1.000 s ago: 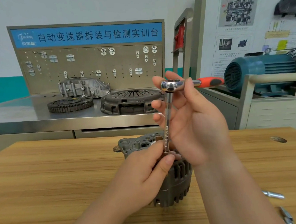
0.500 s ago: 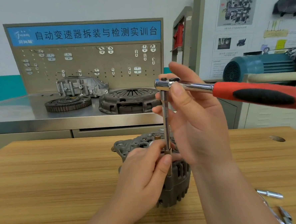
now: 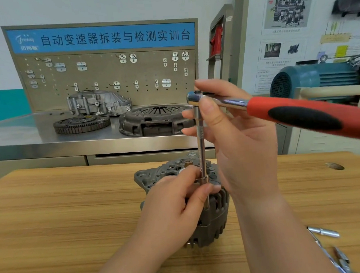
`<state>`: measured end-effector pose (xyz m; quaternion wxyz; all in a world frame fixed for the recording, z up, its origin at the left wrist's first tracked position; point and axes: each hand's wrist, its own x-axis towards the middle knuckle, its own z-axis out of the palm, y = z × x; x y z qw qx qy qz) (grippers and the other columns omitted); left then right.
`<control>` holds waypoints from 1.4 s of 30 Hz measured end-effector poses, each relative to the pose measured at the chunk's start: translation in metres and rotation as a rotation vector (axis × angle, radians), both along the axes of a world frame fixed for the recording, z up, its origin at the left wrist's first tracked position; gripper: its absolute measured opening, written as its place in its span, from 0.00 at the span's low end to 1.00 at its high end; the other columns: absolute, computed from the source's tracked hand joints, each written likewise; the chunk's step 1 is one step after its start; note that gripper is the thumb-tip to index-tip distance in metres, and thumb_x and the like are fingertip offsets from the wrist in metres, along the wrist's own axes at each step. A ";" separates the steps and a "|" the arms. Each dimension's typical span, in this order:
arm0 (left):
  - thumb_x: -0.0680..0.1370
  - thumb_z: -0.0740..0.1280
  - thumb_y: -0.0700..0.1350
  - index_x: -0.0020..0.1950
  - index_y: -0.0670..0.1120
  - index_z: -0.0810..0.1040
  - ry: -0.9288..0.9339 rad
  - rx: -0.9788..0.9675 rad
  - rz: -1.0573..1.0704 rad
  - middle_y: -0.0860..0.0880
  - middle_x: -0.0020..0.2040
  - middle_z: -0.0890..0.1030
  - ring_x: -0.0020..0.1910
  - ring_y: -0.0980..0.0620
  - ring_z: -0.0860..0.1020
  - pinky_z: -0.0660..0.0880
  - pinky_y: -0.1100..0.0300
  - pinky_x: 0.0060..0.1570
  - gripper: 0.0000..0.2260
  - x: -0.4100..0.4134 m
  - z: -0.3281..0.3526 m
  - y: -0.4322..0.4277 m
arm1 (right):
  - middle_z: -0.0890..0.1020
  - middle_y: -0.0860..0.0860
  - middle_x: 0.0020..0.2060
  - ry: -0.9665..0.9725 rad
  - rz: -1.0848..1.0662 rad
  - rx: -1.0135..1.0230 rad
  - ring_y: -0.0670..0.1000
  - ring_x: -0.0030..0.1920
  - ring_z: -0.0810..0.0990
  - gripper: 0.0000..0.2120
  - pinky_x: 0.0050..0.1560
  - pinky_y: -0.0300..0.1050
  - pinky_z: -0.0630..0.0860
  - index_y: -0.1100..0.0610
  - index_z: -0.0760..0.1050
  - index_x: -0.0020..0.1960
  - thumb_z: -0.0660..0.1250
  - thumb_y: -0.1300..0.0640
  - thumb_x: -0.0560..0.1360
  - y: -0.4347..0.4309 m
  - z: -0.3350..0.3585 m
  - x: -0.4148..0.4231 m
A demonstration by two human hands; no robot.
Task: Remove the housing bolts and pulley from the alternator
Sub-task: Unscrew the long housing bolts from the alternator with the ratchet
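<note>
Head view: our right hand [image 3: 238, 147] pinches the ratchet [image 3: 289, 112] at its head. Our left hand [image 3: 175, 208] pinches the socket [image 3: 204, 180] seated on the alternator [image 3: 214, 227], which stands mid-tabletop [image 3: 52, 207] toward the far edge. The red handle has swung round toward us, so a housing bolt is probably loosening; fingers hide it.

Flywheel [image 3: 81, 124], clutch cover [image 3: 156, 120] and grey housing [image 3: 98, 103] are laid on a steel bench [image 3: 27, 135] before a pegboard [image 3: 108, 77]. A blue motor [image 3: 314, 78] is seen at right. Metal bits [image 3: 324, 232] are scattered on the wooden table [image 3: 53, 218].
</note>
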<state>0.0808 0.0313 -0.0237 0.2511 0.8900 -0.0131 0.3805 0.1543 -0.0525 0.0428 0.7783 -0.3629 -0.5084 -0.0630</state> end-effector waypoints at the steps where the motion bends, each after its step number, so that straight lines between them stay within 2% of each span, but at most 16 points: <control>1: 0.74 0.53 0.63 0.49 0.52 0.76 -0.004 0.006 -0.004 0.67 0.36 0.81 0.35 0.61 0.76 0.68 0.68 0.35 0.20 0.000 0.000 0.001 | 0.82 0.48 0.49 -0.005 0.005 -0.006 0.52 0.45 0.84 0.11 0.42 0.46 0.81 0.47 0.80 0.52 0.64 0.61 0.76 0.001 0.000 -0.001; 4: 0.74 0.53 0.61 0.48 0.49 0.75 0.015 0.016 -0.010 0.62 0.30 0.78 0.29 0.59 0.73 0.63 0.68 0.29 0.19 -0.001 0.003 0.003 | 0.83 0.51 0.46 0.152 0.215 -0.032 0.52 0.41 0.84 0.10 0.42 0.46 0.81 0.48 0.78 0.54 0.62 0.58 0.77 0.003 0.001 -0.007; 6: 0.74 0.55 0.60 0.45 0.53 0.72 0.019 0.022 -0.006 0.55 0.32 0.79 0.32 0.57 0.74 0.64 0.67 0.30 0.14 -0.001 0.003 0.004 | 0.84 0.52 0.45 0.297 0.391 -0.035 0.52 0.38 0.84 0.09 0.40 0.45 0.81 0.52 0.76 0.57 0.61 0.55 0.78 0.004 0.003 -0.007; 9: 0.76 0.55 0.58 0.42 0.54 0.70 0.033 0.025 -0.041 0.55 0.37 0.76 0.39 0.58 0.73 0.66 0.68 0.36 0.10 0.002 0.005 0.003 | 0.85 0.53 0.45 0.411 0.492 -0.032 0.51 0.37 0.83 0.14 0.40 0.44 0.81 0.53 0.74 0.57 0.62 0.52 0.72 0.002 0.006 -0.003; 14: 0.77 0.59 0.53 0.49 0.48 0.77 0.123 -0.103 -0.101 0.53 0.35 0.81 0.35 0.52 0.78 0.75 0.51 0.38 0.11 0.003 0.008 0.003 | 0.83 0.54 0.45 0.415 0.424 0.013 0.51 0.40 0.82 0.06 0.40 0.44 0.80 0.49 0.81 0.47 0.67 0.56 0.74 0.002 0.003 0.003; 18: 0.79 0.62 0.49 0.50 0.54 0.77 0.147 -0.109 -0.110 0.69 0.34 0.79 0.34 0.64 0.78 0.72 0.65 0.37 0.05 0.005 0.009 0.003 | 0.82 0.47 0.42 0.174 0.160 0.008 0.50 0.45 0.81 0.12 0.43 0.42 0.78 0.47 0.84 0.41 0.66 0.62 0.72 -0.002 0.005 0.005; 20: 0.80 0.63 0.46 0.51 0.53 0.77 0.163 -0.101 -0.119 0.71 0.31 0.77 0.31 0.68 0.75 0.67 0.74 0.33 0.04 0.004 0.010 0.004 | 0.83 0.46 0.44 0.113 0.081 -0.013 0.50 0.47 0.82 0.10 0.45 0.43 0.78 0.47 0.84 0.42 0.67 0.60 0.72 -0.001 0.004 0.004; 22: 0.79 0.63 0.51 0.50 0.53 0.77 0.147 -0.115 -0.134 0.66 0.30 0.77 0.29 0.64 0.74 0.67 0.69 0.32 0.05 0.004 0.010 0.005 | 0.83 0.46 0.45 0.184 0.170 -0.045 0.49 0.45 0.82 0.09 0.44 0.43 0.78 0.46 0.83 0.46 0.66 0.57 0.74 0.001 0.003 0.003; 24: 0.75 0.59 0.59 0.50 0.52 0.77 0.117 -0.136 -0.141 0.56 0.31 0.78 0.29 0.57 0.73 0.71 0.55 0.33 0.14 0.003 0.007 0.005 | 0.83 0.49 0.46 0.297 0.323 -0.049 0.50 0.41 0.82 0.09 0.41 0.44 0.79 0.48 0.81 0.53 0.64 0.53 0.76 0.004 0.002 0.005; 26: 0.74 0.55 0.62 0.51 0.53 0.75 0.093 -0.124 -0.133 0.52 0.32 0.76 0.30 0.55 0.73 0.71 0.53 0.34 0.17 0.003 0.003 0.006 | 0.85 0.51 0.44 0.404 0.450 -0.036 0.50 0.38 0.82 0.15 0.40 0.44 0.80 0.54 0.76 0.58 0.63 0.49 0.75 0.004 0.003 0.005; 28: 0.75 0.55 0.61 0.49 0.57 0.74 0.083 -0.089 -0.107 0.53 0.31 0.76 0.30 0.55 0.73 0.70 0.55 0.34 0.13 0.003 0.002 0.005 | 0.85 0.52 0.44 0.448 0.493 -0.016 0.50 0.38 0.82 0.18 0.41 0.43 0.80 0.55 0.75 0.59 0.62 0.49 0.72 0.003 0.004 0.007; 30: 0.76 0.58 0.57 0.46 0.60 0.75 0.100 -0.112 -0.093 0.61 0.31 0.78 0.31 0.56 0.75 0.72 0.56 0.35 0.07 0.003 0.004 0.003 | 0.84 0.51 0.44 0.392 0.440 0.007 0.49 0.40 0.81 0.11 0.42 0.43 0.79 0.51 0.77 0.56 0.64 0.52 0.75 0.003 0.002 0.009; 32: 0.76 0.59 0.54 0.49 0.58 0.77 0.129 -0.142 -0.097 0.68 0.37 0.81 0.33 0.53 0.80 0.77 0.52 0.39 0.08 0.004 0.006 0.001 | 0.83 0.48 0.43 0.320 0.351 0.022 0.48 0.42 0.80 0.08 0.45 0.44 0.78 0.48 0.81 0.50 0.65 0.57 0.75 0.002 0.002 0.010; 35: 0.76 0.59 0.55 0.51 0.57 0.77 0.130 -0.153 -0.119 0.69 0.43 0.82 0.39 0.43 0.83 0.79 0.49 0.43 0.10 0.004 0.006 0.000 | 0.82 0.45 0.41 0.254 0.270 0.008 0.48 0.44 0.79 0.11 0.48 0.47 0.75 0.47 0.84 0.45 0.66 0.59 0.72 0.001 0.003 0.010; 39: 0.77 0.60 0.53 0.45 0.59 0.75 0.084 -0.123 -0.123 0.71 0.33 0.78 0.32 0.66 0.77 0.72 0.65 0.34 0.05 0.003 0.005 0.003 | 0.82 0.49 0.44 0.293 0.355 0.002 0.50 0.42 0.81 0.10 0.47 0.45 0.77 0.50 0.80 0.54 0.63 0.56 0.76 0.002 0.001 0.009; 42: 0.77 0.57 0.59 0.50 0.56 0.77 0.096 -0.189 -0.175 0.63 0.40 0.82 0.39 0.56 0.81 0.77 0.51 0.41 0.12 0.002 0.005 0.003 | 0.85 0.52 0.45 0.379 0.456 0.005 0.51 0.40 0.82 0.17 0.47 0.45 0.79 0.56 0.75 0.60 0.62 0.50 0.74 0.003 0.001 0.009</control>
